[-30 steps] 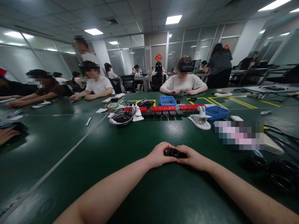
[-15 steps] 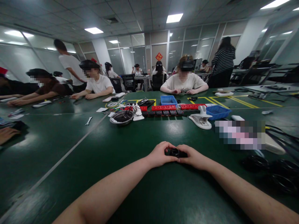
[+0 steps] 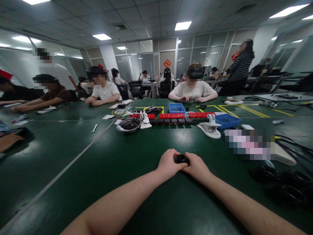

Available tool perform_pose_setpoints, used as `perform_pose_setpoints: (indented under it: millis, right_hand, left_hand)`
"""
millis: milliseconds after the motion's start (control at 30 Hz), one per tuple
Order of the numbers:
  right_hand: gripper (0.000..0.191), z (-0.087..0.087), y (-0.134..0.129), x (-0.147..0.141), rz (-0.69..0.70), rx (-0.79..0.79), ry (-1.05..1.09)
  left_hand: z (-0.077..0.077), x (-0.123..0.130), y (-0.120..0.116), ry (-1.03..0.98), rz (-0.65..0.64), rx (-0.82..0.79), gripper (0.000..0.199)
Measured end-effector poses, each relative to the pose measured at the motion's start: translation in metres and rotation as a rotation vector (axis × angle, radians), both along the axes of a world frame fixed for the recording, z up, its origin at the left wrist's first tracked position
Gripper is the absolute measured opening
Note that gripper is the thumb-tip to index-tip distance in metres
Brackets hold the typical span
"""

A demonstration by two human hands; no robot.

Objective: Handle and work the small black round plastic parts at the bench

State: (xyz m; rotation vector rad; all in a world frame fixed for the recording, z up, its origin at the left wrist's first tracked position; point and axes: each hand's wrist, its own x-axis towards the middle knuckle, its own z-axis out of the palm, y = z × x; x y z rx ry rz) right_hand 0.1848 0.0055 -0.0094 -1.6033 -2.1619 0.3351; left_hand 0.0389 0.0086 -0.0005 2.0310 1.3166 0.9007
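Low over the green table [image 3: 137, 156], my two hands meet around a small black part with a round, ring-shaped opening [image 3: 181, 159]. My left hand [image 3: 168, 164] is closed on its left side, thumb along the near edge. From the right, my right hand [image 3: 197, 165] grips the same part, its fingers curled around the far side. Much of the part is hidden by my fingers, so its exact kind cannot be made out. The ring faces upward between the hands.
Ahead stand a metal bowl [image 3: 129, 125] of dark cable, red socket strips [image 3: 171, 115], a white clamp base [image 3: 210, 127] and a blue tray [image 3: 227, 121]. Several black rings [image 3: 293, 194] lie at right. A wrench [image 3: 95, 128] lies at left. A co-worker [image 3: 193, 89] sits opposite.
The black part has turned in my hands; less of it shows on the right, where my right hand now covers more. My view has shifted slightly.
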Motion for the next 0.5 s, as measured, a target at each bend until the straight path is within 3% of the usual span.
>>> perform_pose_setpoints:
  millis: [100,233,333,500]
  right_hand:
    - [0.019,0.000,-0.004,-0.003,-0.013,0.050,-0.045]
    - [0.029,0.003,-0.007,0.002,0.041,0.047,0.079]
    - [0.043,0.009,-0.007,0.009,0.199,0.008,0.125]
    - [0.024,0.015,-0.003,0.017,0.399,-0.052,0.050]
  left_hand:
    - [-0.002,-0.002,0.002,-0.023,-0.014,0.008,0.032]
    - [-0.003,-0.008,0.008,-0.064,-0.160,-0.055,0.033]
    - [-0.002,-0.012,0.012,-0.059,-0.236,-0.061,0.035]
    - [0.000,-0.015,0.012,-0.039,-0.267,-0.045,0.036]
